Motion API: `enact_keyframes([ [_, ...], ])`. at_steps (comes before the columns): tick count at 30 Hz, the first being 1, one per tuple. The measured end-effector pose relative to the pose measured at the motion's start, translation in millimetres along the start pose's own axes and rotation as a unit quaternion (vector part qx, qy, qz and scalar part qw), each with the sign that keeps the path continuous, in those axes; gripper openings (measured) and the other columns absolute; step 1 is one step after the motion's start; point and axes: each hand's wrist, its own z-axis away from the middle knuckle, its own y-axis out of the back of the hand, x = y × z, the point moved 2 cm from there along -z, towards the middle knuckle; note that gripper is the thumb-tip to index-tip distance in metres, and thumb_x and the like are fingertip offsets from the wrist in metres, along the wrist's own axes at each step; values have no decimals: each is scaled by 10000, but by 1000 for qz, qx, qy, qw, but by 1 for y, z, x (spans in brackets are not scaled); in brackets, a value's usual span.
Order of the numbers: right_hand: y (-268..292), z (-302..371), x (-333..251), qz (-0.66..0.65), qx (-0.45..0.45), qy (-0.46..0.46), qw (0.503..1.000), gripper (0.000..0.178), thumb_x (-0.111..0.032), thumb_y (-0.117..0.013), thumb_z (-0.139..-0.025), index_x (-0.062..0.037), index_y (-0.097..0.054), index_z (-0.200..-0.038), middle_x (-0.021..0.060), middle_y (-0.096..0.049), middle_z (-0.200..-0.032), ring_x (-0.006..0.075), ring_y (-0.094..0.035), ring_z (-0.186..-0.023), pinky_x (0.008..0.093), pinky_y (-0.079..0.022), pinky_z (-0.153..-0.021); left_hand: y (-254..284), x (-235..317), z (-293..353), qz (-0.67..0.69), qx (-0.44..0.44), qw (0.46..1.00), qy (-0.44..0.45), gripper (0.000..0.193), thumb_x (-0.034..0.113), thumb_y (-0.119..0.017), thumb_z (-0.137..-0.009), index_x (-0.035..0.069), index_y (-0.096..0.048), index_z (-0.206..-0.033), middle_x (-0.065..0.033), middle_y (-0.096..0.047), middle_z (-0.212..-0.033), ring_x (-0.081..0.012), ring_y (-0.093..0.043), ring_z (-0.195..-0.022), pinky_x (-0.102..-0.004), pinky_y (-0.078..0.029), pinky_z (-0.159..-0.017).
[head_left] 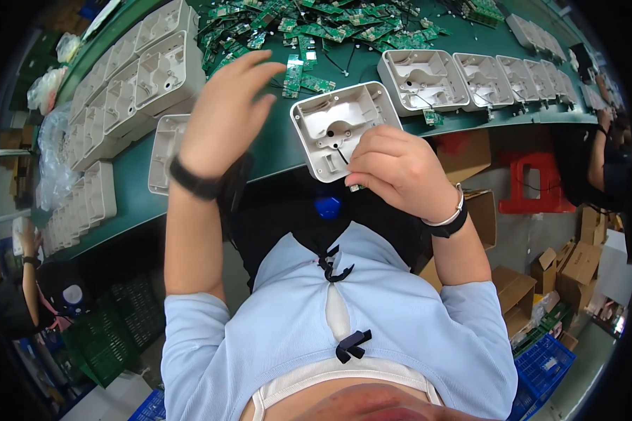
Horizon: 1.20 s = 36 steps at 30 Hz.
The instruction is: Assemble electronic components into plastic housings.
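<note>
A white square plastic housing (361,105) sits at the table's front edge before me, its open side up, with round holes and ribs inside. My right hand (404,172) is closed at the housing's near right corner. Its fingertips pinch a short black wire (342,156) that runs out of a hole in the housing floor. Just below those fingers peeks the end of a small green circuit board (356,187). My left hand (225,119) hovers above the table left of the housing, fingers spread, holding nothing. Beyond its fingertips lies a loose green circuit board (293,76).
A heap of green circuit boards (358,28) covers the far middle of the green table (274,144). White housings (165,74) are stacked at left; a row of wired housings (425,77) runs right. A red stool (534,186) and cardboard boxes (583,270) stand right. Other people work at both sides.
</note>
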Motion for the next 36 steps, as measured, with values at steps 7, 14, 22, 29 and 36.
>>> enact_keyframes([
  [7,4,-15,20,13,-13,11,1000,184,-145,-843,-827,-46,-697,-877,81,-676,-880,300,-661,-838,398,-546,-730,-37,-9,-45,-244,-170,947,126,321,215,-775,-915,123,-736,-1220,-139,-718,-1236,-390,-693,-1094,-481,-567,-929],
  [14,-8,-31,23,117,-45,3,992,146,-148,-800,-870,-53,-691,-899,74,-677,-901,302,-662,-869,400,-537,-728,-26,-40,-62,-234,-4,959,161,259,345,-743,-941,136,-816,-1075,-145,-763,-1081,-374,-729,-1017,-502,-579,-870],
  [22,-6,-26,19,204,-14,-15,979,126,-114,-767,-894,-55,-703,-985,63,-712,-1058,294,-672,-991,410,-525,-824,-14,-58,-67,-146,123,966,177,279,386,-702,-957,165,-832,-1067,-142,-780,-1053,-393,-727,-1014,-491,-588,-867],
  [29,-6,-33,-2,158,63,-16,985,196,-87,-764,-888,-56,-717,-1075,86,-718,-1156,309,-674,-1045,420,-519,-869,-6,-62,-76,-199,157,951,177,270,375,-699,-966,168,-825,-1085,-130,-782,-1047,-391,-734,-971,-487,-588,-844],
  [36,-16,-31,-11,71,63,-30,995,252,-111,-780,-899,-43,-720,-1134,99,-712,-1139,284,-676,-1009,376,-521,-817,19,-43,-83,-225,285,932,3,242,328,-724,-975,137,-813,-1094,-99,-775,-1020,-346,-738,-891,-433,-586,-776],
])
